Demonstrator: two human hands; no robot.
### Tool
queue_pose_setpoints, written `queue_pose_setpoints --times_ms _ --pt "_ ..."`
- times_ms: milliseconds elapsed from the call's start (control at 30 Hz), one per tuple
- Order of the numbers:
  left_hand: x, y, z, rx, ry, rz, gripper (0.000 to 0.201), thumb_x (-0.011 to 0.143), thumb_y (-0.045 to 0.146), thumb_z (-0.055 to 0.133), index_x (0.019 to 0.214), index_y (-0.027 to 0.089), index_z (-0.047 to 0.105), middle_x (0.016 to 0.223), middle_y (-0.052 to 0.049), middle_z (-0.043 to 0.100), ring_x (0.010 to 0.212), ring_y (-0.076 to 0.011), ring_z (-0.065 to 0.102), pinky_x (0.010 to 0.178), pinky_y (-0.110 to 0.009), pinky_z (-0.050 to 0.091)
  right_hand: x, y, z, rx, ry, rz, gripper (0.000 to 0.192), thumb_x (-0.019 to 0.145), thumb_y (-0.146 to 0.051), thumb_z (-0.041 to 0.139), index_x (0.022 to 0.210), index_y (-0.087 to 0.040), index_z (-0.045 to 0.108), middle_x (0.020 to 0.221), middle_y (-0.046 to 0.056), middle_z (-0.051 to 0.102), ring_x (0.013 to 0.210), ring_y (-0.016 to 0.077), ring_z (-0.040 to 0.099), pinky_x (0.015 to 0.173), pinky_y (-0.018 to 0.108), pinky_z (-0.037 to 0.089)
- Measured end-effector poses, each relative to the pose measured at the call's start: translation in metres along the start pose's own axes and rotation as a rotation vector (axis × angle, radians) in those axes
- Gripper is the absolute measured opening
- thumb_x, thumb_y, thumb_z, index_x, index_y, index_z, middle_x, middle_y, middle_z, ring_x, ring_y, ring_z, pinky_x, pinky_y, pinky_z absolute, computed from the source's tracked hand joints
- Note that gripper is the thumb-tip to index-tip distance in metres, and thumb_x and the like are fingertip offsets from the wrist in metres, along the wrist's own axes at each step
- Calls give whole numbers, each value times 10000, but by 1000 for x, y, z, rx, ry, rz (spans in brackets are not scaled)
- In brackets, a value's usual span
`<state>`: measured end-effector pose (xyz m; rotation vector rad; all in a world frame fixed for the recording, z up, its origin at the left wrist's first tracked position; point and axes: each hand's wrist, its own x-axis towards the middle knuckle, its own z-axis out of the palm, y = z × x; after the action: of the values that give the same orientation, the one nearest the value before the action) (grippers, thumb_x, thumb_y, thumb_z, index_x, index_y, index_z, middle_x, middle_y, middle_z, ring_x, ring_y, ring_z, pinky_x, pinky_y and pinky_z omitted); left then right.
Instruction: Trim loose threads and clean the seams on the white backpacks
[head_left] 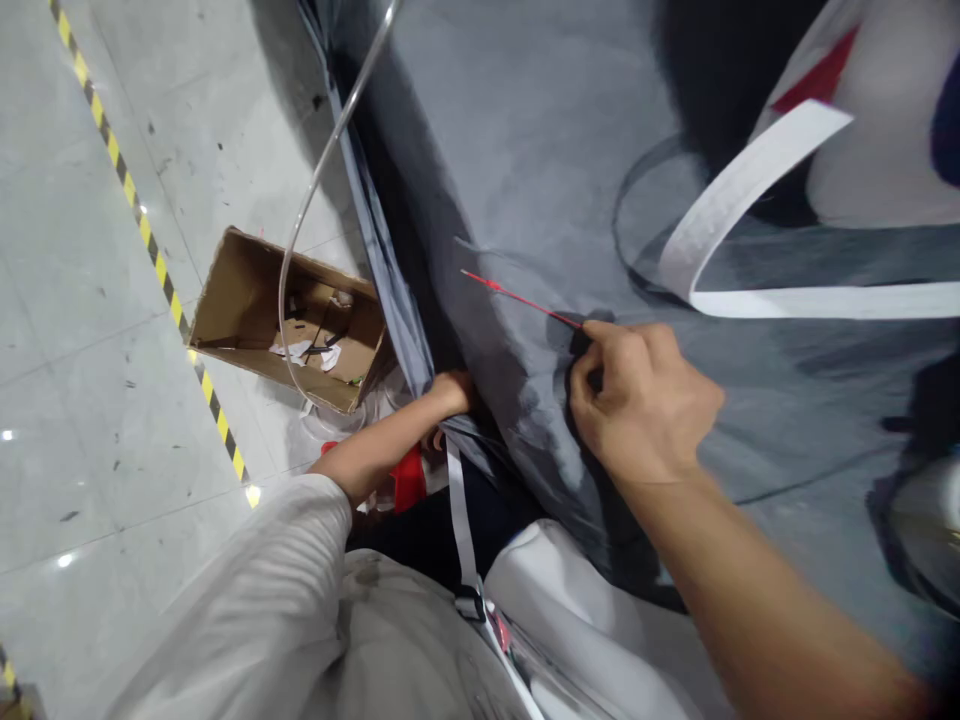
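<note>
Right hand (637, 400) pinches a red thread (517, 297) narrowly; pull it along the grey fabric (525, 130) while left hand (450, 392), grip unclear, steadies the near edge

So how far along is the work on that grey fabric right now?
Done: hard to tell; no finished seam or mark shows on the grey fabric. In hand: the right hand pinches a thin red thread against the fabric, while the left hand grips the fabric's folded edge. Left: the white strap lies loose on top, and the cardboard box sits on the floor untouched.
</note>
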<state>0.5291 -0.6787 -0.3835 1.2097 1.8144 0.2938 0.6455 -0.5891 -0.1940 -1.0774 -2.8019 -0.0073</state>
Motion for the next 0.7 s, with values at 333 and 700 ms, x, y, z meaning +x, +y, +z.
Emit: queue_pose_setpoints --times_ms 333,700 --pt "-53 -53 -112 -1002 184 -128 284 769 355 687 955 183 559 872 -41 699 661 -163 710 442 -184 398 2 2 5 -87 198 -96 237 917 -223 518 1021 -185 728 849 60 718 640 159 611 511 261 293" --pt "-84 -71 -112 -1931 263 -160 153 805 217 657 935 194 578 793 -6 692 751 -208 759 420 -156 361 7 4 14 -164 447 -221 211 917 -232 516 931 -169 716 750 31 704 562 153 605 435 247 287"
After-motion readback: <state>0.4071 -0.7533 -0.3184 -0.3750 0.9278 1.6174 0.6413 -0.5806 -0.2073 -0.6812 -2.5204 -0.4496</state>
